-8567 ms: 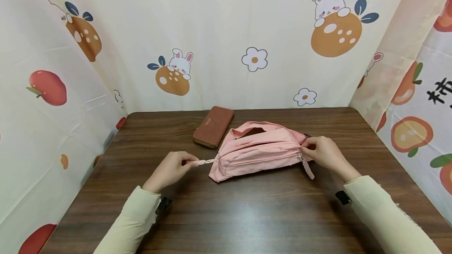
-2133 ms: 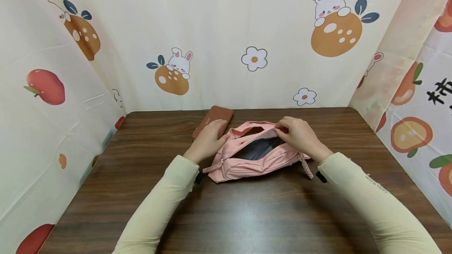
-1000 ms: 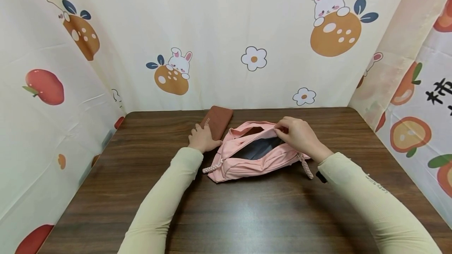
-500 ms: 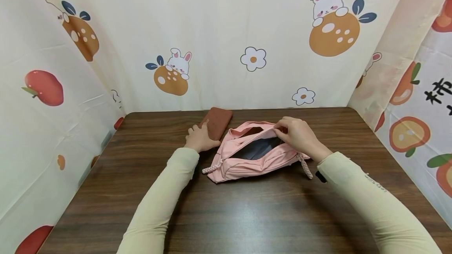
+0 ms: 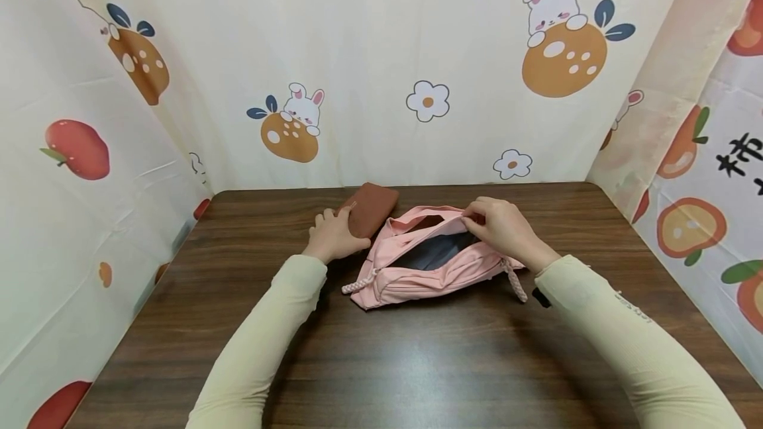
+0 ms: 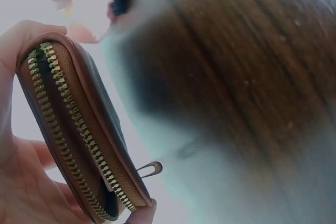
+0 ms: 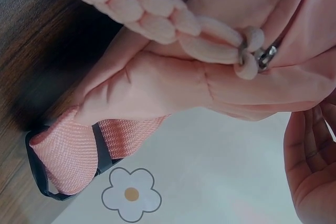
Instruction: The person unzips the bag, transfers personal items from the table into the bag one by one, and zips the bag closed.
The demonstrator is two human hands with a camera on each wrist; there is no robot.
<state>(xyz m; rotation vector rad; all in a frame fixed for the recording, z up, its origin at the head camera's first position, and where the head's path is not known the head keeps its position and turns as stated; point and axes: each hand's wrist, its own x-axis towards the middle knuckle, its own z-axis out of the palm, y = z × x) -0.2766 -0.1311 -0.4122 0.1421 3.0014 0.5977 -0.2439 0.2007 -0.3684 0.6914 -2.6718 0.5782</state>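
Observation:
A brown wallet [image 5: 374, 209] lies toward the back of the table, tilted a little, with my left hand [image 5: 335, 236] gripping its near end. The left wrist view shows the wallet [image 6: 86, 124] between thumb and fingers, its two rows of gold zip teeth apart and a small pull tab [image 6: 151, 169] sticking out. A pink waist bag [image 5: 417, 286] lies to its right, unzipped, its dark lining [image 5: 438, 251] showing. My right hand [image 5: 502, 227] pinches the rear edge of that opening and holds it up.
Braided pulls [image 5: 359, 283] hang at both ends of the bag. A pink strap with a black buckle [image 7: 44, 182] shows in the right wrist view. The wooden table [image 5: 411, 363] ends at a printed curtain [image 5: 369, 32] behind.
The bag's main zip, closed in the oldest frame, is open now. My left hand went from the bag to the wallet, gripped it and turned it slightly rightward. My right hand lately stays put.

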